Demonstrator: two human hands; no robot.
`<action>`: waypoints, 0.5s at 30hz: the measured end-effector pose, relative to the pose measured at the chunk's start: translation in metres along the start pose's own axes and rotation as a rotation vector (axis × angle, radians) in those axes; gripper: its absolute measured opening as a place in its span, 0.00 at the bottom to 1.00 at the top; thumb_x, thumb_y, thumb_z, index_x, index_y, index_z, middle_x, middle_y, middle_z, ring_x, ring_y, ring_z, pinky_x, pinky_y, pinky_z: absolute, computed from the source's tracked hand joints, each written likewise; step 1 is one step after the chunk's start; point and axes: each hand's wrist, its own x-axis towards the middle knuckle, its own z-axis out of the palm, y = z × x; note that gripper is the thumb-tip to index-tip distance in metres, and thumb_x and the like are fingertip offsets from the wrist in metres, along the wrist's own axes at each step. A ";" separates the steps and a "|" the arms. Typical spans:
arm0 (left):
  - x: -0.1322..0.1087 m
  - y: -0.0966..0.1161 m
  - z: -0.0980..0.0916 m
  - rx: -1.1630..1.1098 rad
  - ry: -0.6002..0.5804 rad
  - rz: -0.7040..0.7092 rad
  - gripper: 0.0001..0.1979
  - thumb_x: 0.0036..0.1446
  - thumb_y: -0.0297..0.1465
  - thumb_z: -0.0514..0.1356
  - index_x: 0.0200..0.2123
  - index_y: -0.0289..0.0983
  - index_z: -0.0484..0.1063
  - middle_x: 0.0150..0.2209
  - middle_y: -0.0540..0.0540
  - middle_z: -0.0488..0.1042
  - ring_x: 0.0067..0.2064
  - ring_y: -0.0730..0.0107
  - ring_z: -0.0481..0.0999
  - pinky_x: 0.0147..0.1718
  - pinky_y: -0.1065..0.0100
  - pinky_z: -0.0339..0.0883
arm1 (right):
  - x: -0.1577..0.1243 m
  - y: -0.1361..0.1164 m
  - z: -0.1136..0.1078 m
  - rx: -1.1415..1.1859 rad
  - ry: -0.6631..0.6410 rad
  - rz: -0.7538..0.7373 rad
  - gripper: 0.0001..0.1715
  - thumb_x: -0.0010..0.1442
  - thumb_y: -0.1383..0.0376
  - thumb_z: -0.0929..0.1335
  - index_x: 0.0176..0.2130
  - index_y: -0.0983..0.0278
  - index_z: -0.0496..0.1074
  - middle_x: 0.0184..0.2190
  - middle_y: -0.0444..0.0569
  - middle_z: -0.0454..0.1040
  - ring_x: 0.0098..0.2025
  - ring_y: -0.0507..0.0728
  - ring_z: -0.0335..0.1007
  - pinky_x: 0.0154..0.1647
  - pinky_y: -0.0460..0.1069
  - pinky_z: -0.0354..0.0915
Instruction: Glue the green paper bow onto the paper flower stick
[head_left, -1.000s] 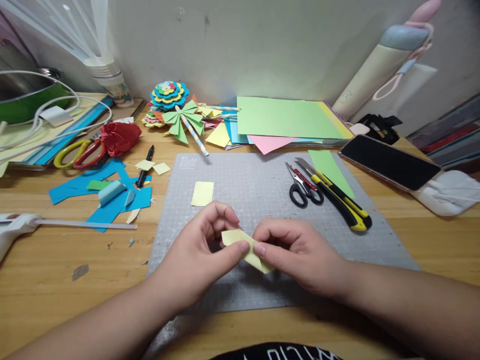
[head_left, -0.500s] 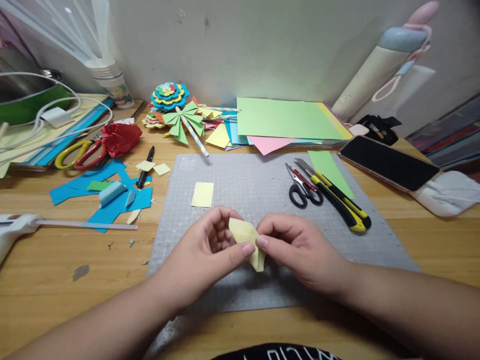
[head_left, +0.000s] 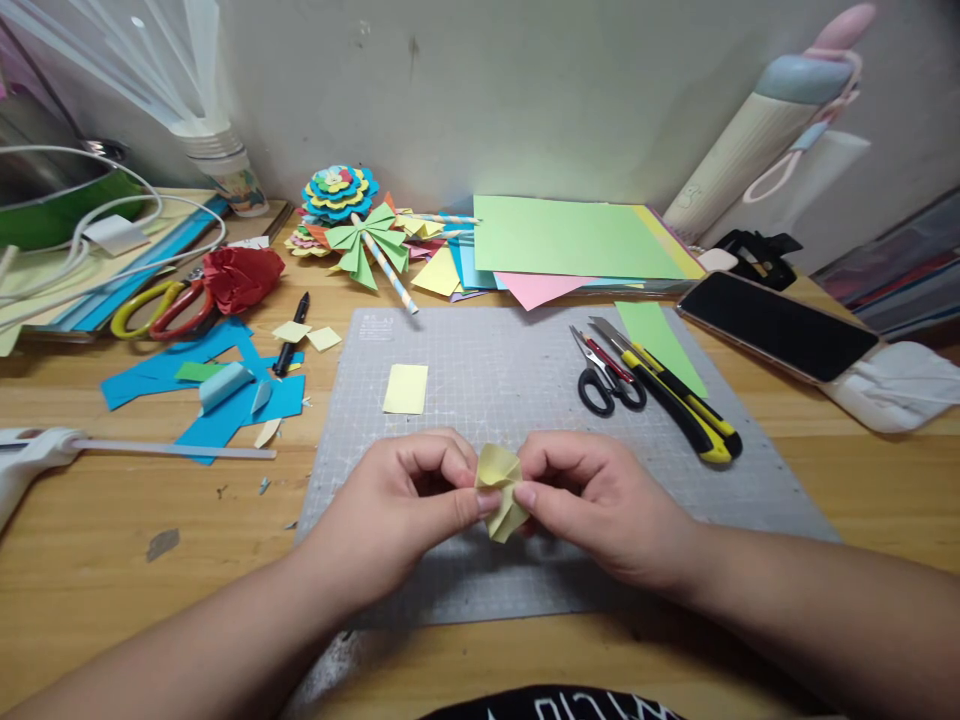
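Observation:
Between both hands is a small folded piece of pale yellow paper [head_left: 501, 468], creased across its middle and held above the grey cutting mat [head_left: 480, 370]. My left hand [head_left: 420, 500] pinches its left side, thumb in front and fingers behind. On the right edge, my right hand [head_left: 592, 500] grips it the same way, thumb tip close to the other thumb. A flat pale yellow paper rectangle [head_left: 406, 389] lies on the mat beyond my left hand. Past my right hand rest small black-handled scissors [head_left: 600, 385] and a yellow-black utility knife [head_left: 675, 400].
Blue paper scraps [head_left: 225, 385], a black pen [head_left: 291, 335] and a glue gun [head_left: 34, 455] lie at left. Paper flowers [head_left: 339, 192] and green paper sheets [head_left: 570, 235] sit along the wall. A phone [head_left: 780, 325] lies at right.
The yellow paper has been turned and bent, now showing a crease across its middle. My left fingers have curled in closer behind it; the right hand has barely moved.

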 end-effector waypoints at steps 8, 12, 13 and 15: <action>-0.002 0.000 -0.001 0.134 -0.022 0.031 0.10 0.55 0.29 0.60 0.22 0.35 0.67 0.26 0.52 0.68 0.31 0.75 0.67 0.34 0.71 0.61 | 0.003 -0.002 -0.002 0.163 -0.033 0.144 0.09 0.55 0.65 0.66 0.24 0.65 0.64 0.19 0.41 0.68 0.22 0.48 0.63 0.26 0.44 0.60; -0.002 0.000 -0.001 0.103 -0.017 -0.008 0.08 0.53 0.29 0.61 0.23 0.36 0.65 0.27 0.53 0.67 0.31 0.75 0.66 0.32 0.71 0.60 | 0.003 -0.002 -0.002 0.205 -0.058 0.155 0.09 0.54 0.65 0.67 0.24 0.65 0.65 0.19 0.42 0.69 0.22 0.47 0.63 0.25 0.44 0.61; -0.001 0.000 -0.001 0.075 -0.011 -0.012 0.09 0.52 0.28 0.61 0.24 0.36 0.64 0.27 0.53 0.67 0.31 0.75 0.66 0.31 0.72 0.60 | 0.003 -0.002 -0.002 0.207 -0.062 0.160 0.09 0.54 0.65 0.67 0.24 0.65 0.65 0.19 0.42 0.69 0.22 0.47 0.63 0.25 0.44 0.61; 0.000 -0.001 0.000 0.031 0.006 -0.018 0.10 0.51 0.27 0.62 0.24 0.36 0.63 0.27 0.54 0.66 0.30 0.76 0.65 0.30 0.73 0.60 | 0.003 -0.001 -0.002 0.205 -0.061 0.169 0.09 0.54 0.65 0.68 0.24 0.65 0.65 0.19 0.41 0.69 0.22 0.47 0.64 0.25 0.44 0.61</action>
